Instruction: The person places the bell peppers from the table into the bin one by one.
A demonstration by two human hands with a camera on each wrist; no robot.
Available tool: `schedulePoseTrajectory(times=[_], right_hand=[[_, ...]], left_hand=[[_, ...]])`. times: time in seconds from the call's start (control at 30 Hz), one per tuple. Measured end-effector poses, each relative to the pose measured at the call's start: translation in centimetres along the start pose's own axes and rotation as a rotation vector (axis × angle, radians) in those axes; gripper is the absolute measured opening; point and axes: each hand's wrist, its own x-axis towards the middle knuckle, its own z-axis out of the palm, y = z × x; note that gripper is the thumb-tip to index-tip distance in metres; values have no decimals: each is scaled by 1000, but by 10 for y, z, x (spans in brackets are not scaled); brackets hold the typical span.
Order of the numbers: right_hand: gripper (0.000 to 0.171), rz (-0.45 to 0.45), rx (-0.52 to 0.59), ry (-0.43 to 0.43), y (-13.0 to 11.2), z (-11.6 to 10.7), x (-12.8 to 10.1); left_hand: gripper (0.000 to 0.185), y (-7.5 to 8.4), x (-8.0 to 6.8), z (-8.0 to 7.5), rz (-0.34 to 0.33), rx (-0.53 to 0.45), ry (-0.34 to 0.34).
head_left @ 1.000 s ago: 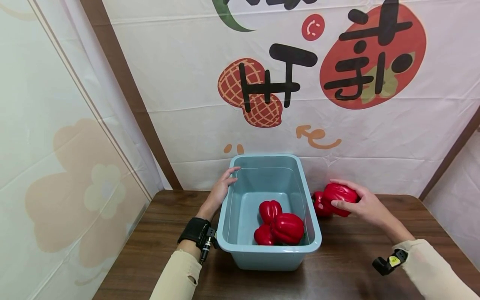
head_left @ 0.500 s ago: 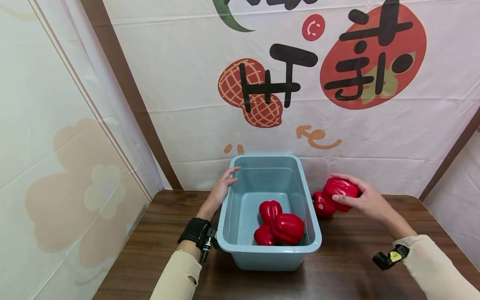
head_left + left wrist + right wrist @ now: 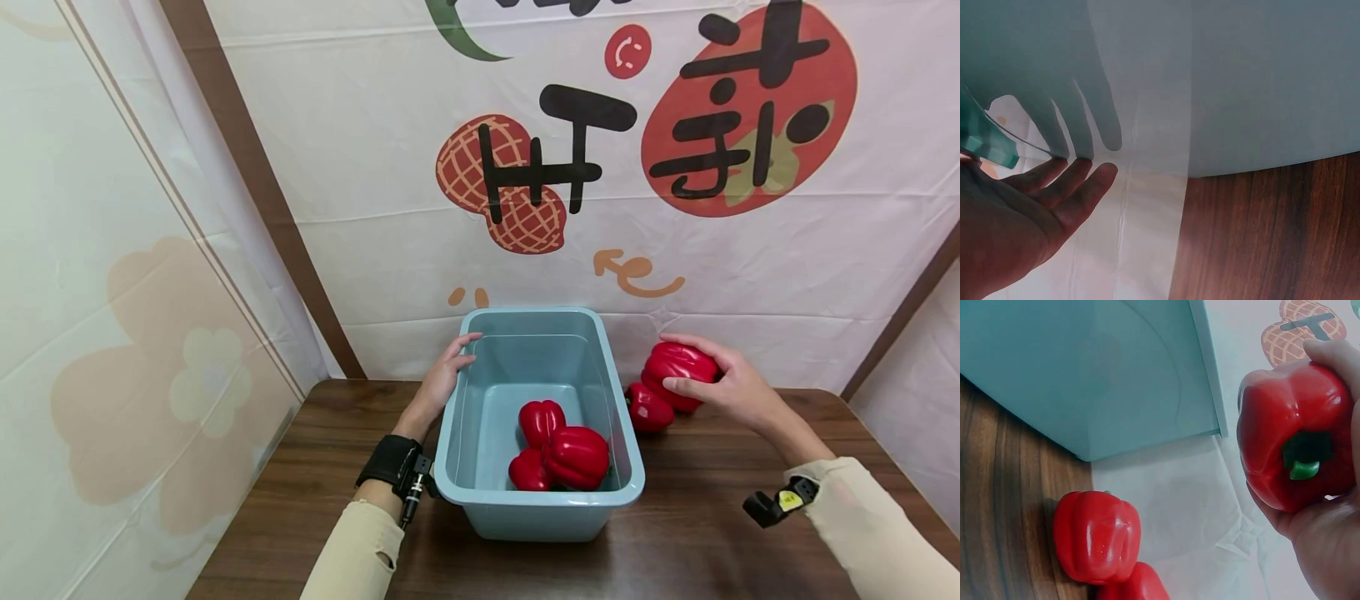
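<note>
My right hand (image 3: 731, 387) holds a red bell pepper (image 3: 1294, 437) above the table, right of the blue tub (image 3: 538, 498). In the right wrist view its green stem faces the camera. Another red pepper (image 3: 1097, 537) stands on the table close to the tub, and part of one more pepper (image 3: 1141, 586) shows behind it. My left hand (image 3: 438, 383) rests at the tub's left rim, fingertips at the edge. In the left wrist view several fairly straight fingers (image 3: 1088, 197) touch the outer wall. Inside the tub lie red peppers (image 3: 575, 458), grouped near the front right corner.
The brown wooden table (image 3: 337, 533) carries the tub near its back edge. A white printed cloth (image 3: 360, 275) hangs right behind the table, and another pale cloth (image 3: 112, 333) hangs at the left.
My right hand has lifted the pepper a little and moved it slightly back, showing more of the pepper beside the tub. The left hand and the tub have stayed put.
</note>
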Motion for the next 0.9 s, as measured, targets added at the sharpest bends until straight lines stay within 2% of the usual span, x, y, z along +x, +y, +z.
schedulePoseTrajectory(times=[0.07, 0.5, 0.63, 0.73, 0.9], right_hand=[[63, -1, -3, 1, -1, 0, 1], [65, -38, 24, 5, -10, 1, 13], [66, -31, 30, 0, -15, 2, 15], [66, -22, 33, -7, -18, 2, 17], [66, -15, 20, -23, -22, 2, 22]], left_hand=[[46, -4, 2, 0, 6, 3, 6], [47, -2, 4, -2, -22, -10, -19], [48, 5, 1, -3, -41, -22, -39], [48, 16, -5, -2, -47, -22, -49], [48, 27, -15, 0, -31, -16, -53]])
